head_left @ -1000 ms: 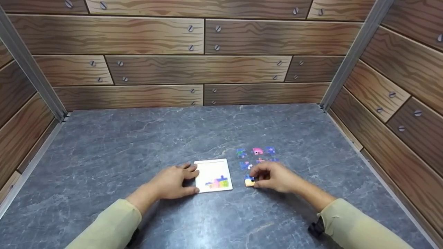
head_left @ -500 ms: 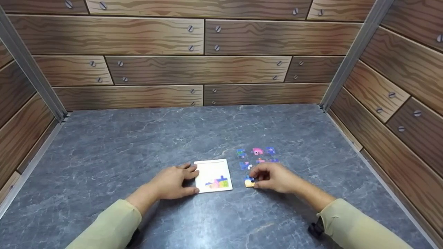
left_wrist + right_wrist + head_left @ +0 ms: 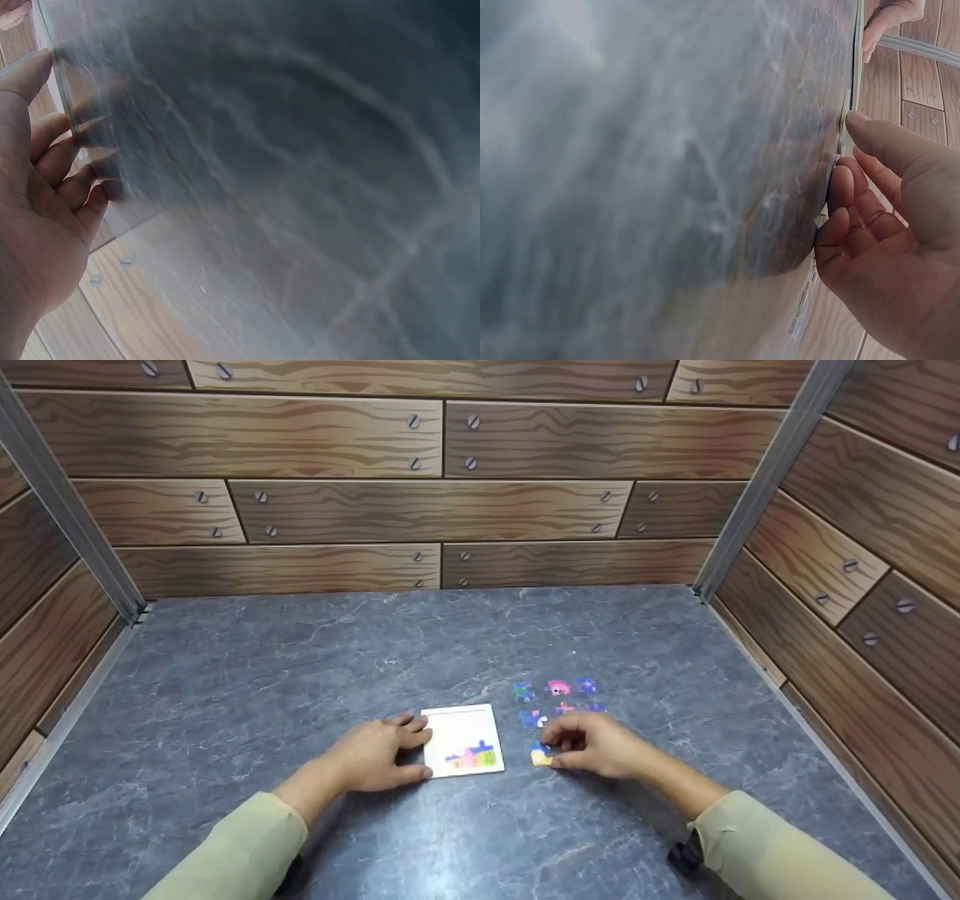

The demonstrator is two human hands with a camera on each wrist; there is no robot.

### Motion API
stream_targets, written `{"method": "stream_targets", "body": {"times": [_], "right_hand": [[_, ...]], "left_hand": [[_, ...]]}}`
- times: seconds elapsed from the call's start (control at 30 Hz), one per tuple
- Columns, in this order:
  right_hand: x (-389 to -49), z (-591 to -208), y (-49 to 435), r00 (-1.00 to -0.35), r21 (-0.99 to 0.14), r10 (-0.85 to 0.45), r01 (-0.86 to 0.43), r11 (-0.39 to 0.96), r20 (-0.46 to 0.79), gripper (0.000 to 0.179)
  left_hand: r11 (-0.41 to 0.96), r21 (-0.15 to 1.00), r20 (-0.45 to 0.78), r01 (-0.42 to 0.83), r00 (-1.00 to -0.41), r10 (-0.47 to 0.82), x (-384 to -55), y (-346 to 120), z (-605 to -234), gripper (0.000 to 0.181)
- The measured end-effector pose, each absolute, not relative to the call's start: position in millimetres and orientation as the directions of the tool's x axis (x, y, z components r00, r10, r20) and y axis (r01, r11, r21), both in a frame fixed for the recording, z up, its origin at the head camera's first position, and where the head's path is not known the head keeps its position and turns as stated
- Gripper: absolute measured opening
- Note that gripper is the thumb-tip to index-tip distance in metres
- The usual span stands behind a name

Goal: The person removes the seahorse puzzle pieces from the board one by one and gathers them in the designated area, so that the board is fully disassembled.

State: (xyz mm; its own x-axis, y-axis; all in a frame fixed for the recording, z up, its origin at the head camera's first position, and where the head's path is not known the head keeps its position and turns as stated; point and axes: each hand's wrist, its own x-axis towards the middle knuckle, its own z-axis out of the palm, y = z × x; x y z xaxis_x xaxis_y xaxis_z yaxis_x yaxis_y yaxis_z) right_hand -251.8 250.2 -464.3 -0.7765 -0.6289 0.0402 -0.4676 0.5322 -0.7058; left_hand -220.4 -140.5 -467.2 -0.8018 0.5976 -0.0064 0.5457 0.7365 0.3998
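Note:
A white square puzzle board (image 3: 459,729) lies on the table, with a few joined puzzle pieces (image 3: 471,757) in pink, green and blue along its near edge. My left hand (image 3: 379,754) rests at the board's left side, fingers and thumb spread onto its edge. To the right of the board, my right hand (image 3: 592,744) holds a yellow and blue puzzle piece (image 3: 540,755) by its right side, between thumb and curled fingers, low at the tabletop. The right wrist view shows the thumb (image 3: 877,139) and bent fingers close to the table surface.
Several loose puzzle pieces lie in rows beyond the right hand, among them a pink piece (image 3: 559,688), a blue one (image 3: 586,686) and a green and blue one (image 3: 522,691). Wood-patterned walls (image 3: 337,510) enclose the grey marbled table (image 3: 300,660) at the back and sides.

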Motion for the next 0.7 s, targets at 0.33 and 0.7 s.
{"method": "stream_targets", "body": {"times": [0.33, 0.7], "right_hand": [[-251, -458, 248, -0.783, -0.685, -0.621, -0.468, 0.558, 0.029, 0.026], [-253, -438, 210, -0.746, -0.664, -0.663, -0.531, 0.527, 0.07, 0.026]], "left_hand": [[0.738, 0.4, -0.014, 0.543, -0.802, 0.598, -220, -140, -468, 0.065], [0.744, 0.403, -0.022, 0.533, -0.807, 0.59, -221, -141, -468, 0.066]]}}
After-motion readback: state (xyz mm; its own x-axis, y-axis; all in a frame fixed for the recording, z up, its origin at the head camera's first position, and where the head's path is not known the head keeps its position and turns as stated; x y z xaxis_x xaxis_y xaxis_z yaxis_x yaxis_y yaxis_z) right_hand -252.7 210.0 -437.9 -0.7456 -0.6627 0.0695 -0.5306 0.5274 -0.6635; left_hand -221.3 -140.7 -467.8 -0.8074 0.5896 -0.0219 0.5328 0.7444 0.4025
